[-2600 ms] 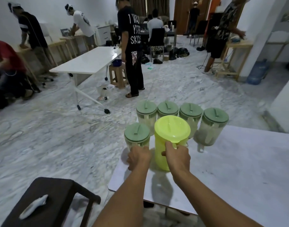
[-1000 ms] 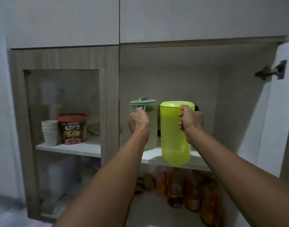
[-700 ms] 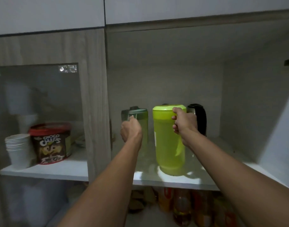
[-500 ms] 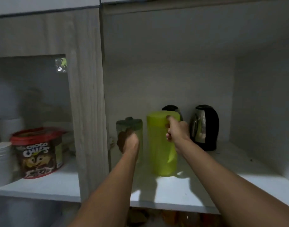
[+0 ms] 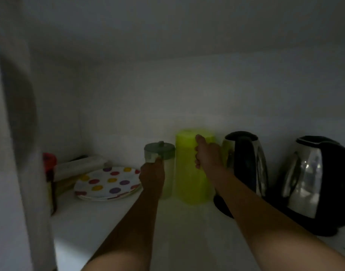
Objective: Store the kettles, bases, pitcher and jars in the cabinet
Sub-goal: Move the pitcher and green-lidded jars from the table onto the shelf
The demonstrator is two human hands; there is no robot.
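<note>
Inside the dim cabinet, a lime-green pitcher stands on the white shelf near the back wall. My right hand is closed on its handle. Just left of it, touching or nearly so, is a clear jar with a grey-green lid, and my left hand grips its handle. Two steel-and-black kettles stand to the right: one directly beside the pitcher, the other further right and nearer to me.
A polka-dot plate lies on the shelf left of the jar, with a white box behind it and a red-lidded tub at the left. The cabinet's door post borders the left side.
My head and both hands have pushed deeper into the cabinet. The pitcher and jar now sit further back on the shelf, next to the kettles. The plate has come into view.
</note>
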